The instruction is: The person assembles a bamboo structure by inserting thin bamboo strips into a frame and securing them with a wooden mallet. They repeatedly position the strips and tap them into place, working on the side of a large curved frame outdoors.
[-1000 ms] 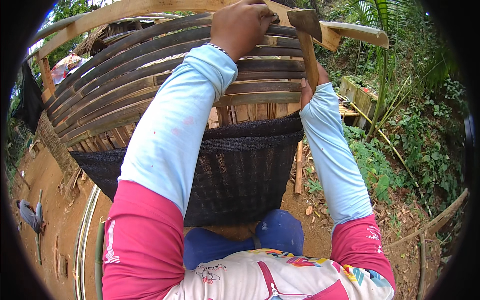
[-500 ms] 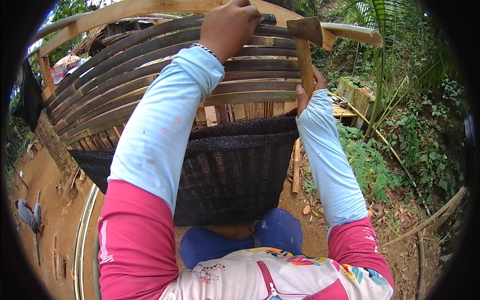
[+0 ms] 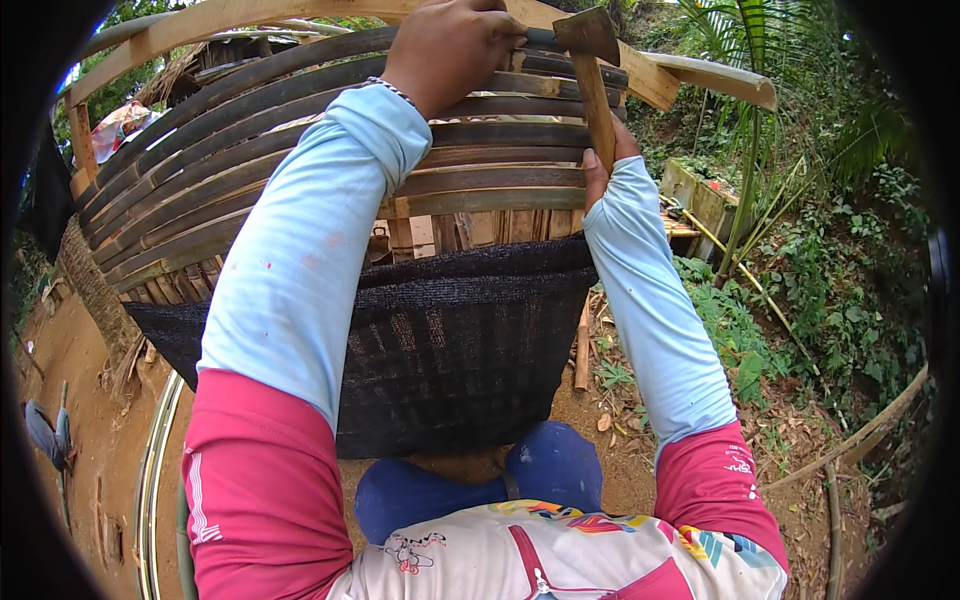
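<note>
My right hand (image 3: 612, 155) is closed round the wooden handle of a hatchet (image 3: 594, 100). Its dark metal head (image 3: 588, 34) stands up at the right end of the top slat, near my left fingers. My left hand (image 3: 447, 52) rests at the top of the slatted wall, its fingers pinched together beside the upper wooden beam (image 3: 290, 12). Whatever those fingers may hold is hidden. Dark split-bamboo slats (image 3: 520, 134) run in rows under both hands. Below the slats hangs a black mesh cloth (image 3: 450, 350), in front of my knees.
A long bamboo pole (image 3: 722, 76) juts out past the beam at the right. Dense plants (image 3: 740, 330) cover the right-hand slope. At the lower left, light poles (image 3: 158, 480) lie on brown soil, and a person (image 3: 45, 435) is farther off at the rim.
The hatchet head has shifted slightly left and up, closer to my left fingers, and its handle now leans more. My left hand keeps its pinch at the top slat.
</note>
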A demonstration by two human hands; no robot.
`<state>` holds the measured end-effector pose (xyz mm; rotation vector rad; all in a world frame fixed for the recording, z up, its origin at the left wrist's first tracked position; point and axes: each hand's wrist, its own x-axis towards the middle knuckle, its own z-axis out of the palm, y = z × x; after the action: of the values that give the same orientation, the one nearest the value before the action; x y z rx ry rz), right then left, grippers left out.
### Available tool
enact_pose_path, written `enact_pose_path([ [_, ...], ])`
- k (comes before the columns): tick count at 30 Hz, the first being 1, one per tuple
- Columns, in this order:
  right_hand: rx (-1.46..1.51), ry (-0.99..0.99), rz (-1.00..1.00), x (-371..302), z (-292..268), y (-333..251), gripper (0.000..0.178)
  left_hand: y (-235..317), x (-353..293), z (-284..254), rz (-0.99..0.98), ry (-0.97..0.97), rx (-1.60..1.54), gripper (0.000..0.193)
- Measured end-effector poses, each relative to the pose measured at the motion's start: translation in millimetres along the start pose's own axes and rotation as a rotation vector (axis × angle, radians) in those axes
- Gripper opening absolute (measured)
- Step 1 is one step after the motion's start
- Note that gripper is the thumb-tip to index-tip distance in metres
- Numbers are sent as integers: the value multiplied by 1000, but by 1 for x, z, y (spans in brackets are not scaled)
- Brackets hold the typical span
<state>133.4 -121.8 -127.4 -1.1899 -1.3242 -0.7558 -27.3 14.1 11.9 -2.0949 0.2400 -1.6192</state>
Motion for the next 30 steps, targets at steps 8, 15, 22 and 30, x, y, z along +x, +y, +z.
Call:
enact_pose_path([
  [8, 81, 237, -127, -7, -8, -22, 40, -3, -3, 2, 13, 39, -26, 7],
  [15, -149, 37, -63, -3, -4, -3, 50, 1, 0, 1, -29, -33, 64, 7],
  [22, -76, 361, -281, -2, 14, 0, 47, -3, -4, -2, -11, -7, 5, 6],
  [30, -62, 369, -218, -9, 14, -14, 45, -15, -12, 16, 53, 62, 106, 14],
])
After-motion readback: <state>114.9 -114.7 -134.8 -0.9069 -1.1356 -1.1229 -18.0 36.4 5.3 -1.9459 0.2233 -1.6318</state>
